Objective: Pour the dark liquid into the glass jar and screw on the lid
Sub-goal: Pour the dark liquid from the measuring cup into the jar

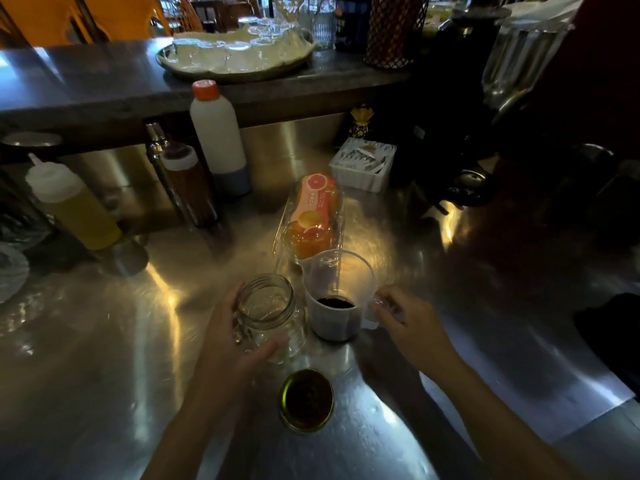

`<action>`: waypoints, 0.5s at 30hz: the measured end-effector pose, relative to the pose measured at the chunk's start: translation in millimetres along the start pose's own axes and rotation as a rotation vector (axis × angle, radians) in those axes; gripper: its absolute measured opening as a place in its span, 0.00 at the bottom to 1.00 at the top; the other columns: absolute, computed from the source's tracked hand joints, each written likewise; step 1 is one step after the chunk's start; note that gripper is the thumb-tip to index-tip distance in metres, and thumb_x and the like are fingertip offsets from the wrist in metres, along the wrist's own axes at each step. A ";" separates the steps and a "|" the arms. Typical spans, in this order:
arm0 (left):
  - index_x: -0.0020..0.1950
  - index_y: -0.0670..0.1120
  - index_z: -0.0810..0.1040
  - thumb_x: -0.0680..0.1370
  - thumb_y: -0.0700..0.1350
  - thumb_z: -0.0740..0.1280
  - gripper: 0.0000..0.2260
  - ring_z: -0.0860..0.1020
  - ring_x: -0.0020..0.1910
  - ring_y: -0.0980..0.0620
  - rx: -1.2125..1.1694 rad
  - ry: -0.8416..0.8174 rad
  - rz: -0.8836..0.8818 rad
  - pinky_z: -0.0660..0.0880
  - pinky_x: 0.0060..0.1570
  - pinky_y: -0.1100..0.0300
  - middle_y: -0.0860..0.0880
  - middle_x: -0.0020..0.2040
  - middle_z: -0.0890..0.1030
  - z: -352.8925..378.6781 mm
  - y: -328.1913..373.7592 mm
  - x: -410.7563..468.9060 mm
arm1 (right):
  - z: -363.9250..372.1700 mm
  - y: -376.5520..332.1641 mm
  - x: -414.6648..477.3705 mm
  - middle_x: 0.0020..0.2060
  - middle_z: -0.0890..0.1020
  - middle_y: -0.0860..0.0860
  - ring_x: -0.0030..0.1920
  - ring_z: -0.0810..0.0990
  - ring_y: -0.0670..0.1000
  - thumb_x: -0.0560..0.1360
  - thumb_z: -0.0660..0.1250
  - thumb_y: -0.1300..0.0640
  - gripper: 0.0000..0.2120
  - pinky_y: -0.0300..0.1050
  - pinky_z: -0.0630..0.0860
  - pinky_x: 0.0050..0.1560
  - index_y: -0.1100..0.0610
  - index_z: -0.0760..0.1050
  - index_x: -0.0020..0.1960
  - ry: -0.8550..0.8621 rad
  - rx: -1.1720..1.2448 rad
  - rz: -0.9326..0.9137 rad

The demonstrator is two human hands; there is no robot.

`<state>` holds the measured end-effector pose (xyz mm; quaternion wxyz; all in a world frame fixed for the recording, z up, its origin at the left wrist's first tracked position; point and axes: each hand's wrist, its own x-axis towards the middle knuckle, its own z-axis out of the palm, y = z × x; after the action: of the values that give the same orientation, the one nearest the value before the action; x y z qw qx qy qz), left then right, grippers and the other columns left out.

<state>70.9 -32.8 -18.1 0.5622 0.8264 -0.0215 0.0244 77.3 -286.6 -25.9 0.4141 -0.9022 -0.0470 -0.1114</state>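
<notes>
Dim steel counter (450,393), seen from above. Landmark: empty glass jar (268,315), upright and mouth open, near the middle of the view.

Left hand (225,344) wrapped around the jar's left and near sides, fingers (266,348) curled against the glass, steadying rather than lifting, by the look of it. Just right of the jar, almost touching: clear jug (337,296), upright, a little dark liquid (335,303) pooled low inside. Right hand (408,323) at the jug's handle (375,308) on the side away from the jar, fingers closing around it; cannot tell whether the grip is firm yet. Jug base on the counter, no tilt, pouring not begun.

In front of the jar, nearer the body: lid (306,400), lying flat, gold rim, apart from both hands. Behind the jar: orange packet (313,209). Far behind and left: bottles (214,133), well clear.

Handling, as judgement: jar rigid, smooth, breakable, likely slippery on steel, so best gripped around the body below the threaded neck, as now. Jug stiff and probably light with so little liquid in it; best taken by the handle and tipped slowly, spout toward the jar. Wide jar mouth forgiving, yet the liquid thin and liable to run down the jug's wall. Lid thin, rigid metal; best pinched by the rim and set level before turning.
</notes>
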 end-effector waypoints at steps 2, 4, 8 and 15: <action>0.71 0.53 0.64 0.59 0.54 0.76 0.42 0.74 0.61 0.57 0.000 -0.002 -0.005 0.74 0.62 0.48 0.53 0.65 0.73 -0.7 0.1 0.0 | -2.0 -2.7 4.1 0.33 0.78 0.42 0.35 0.76 0.43 0.74 0.66 0.59 0.08 0.34 0.71 0.35 0.47 0.73 0.39 -0.062 0.109 0.052; 0.71 0.53 0.65 0.60 0.54 0.76 0.41 0.74 0.61 0.57 -0.003 -0.004 -0.006 0.74 0.62 0.48 0.53 0.64 0.73 -0.9 0.3 -0.2 | -4.6 -10.0 8.9 0.30 0.77 0.40 0.33 0.73 0.39 0.74 0.67 0.58 0.11 0.33 0.70 0.35 0.45 0.72 0.36 -0.085 0.235 0.081; 0.70 0.51 0.65 0.61 0.50 0.77 0.40 0.74 0.61 0.60 -0.008 -0.001 -0.007 0.73 0.62 0.49 0.51 0.64 0.73 -0.8 1.7 -0.6 | -12.1 -25.6 16.2 0.32 0.80 0.43 0.36 0.77 0.45 0.72 0.68 0.58 0.05 0.42 0.72 0.39 0.51 0.77 0.38 -0.019 0.457 0.099; 0.70 0.52 0.65 0.62 0.52 0.79 0.41 0.73 0.62 0.60 -0.007 -0.004 -0.010 0.73 0.60 0.57 0.53 0.64 0.73 -1.3 2.5 -2.3 | -24.8 -38.3 24.0 0.39 0.81 0.54 0.40 0.78 0.48 0.70 0.67 0.62 0.06 0.37 0.74 0.39 0.53 0.80 0.42 0.167 0.654 0.122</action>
<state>68.5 -32.5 -15.5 0.5651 0.8246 -0.0186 0.0197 89.8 -280.6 23.8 0.6899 -0.7105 0.0077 -0.1389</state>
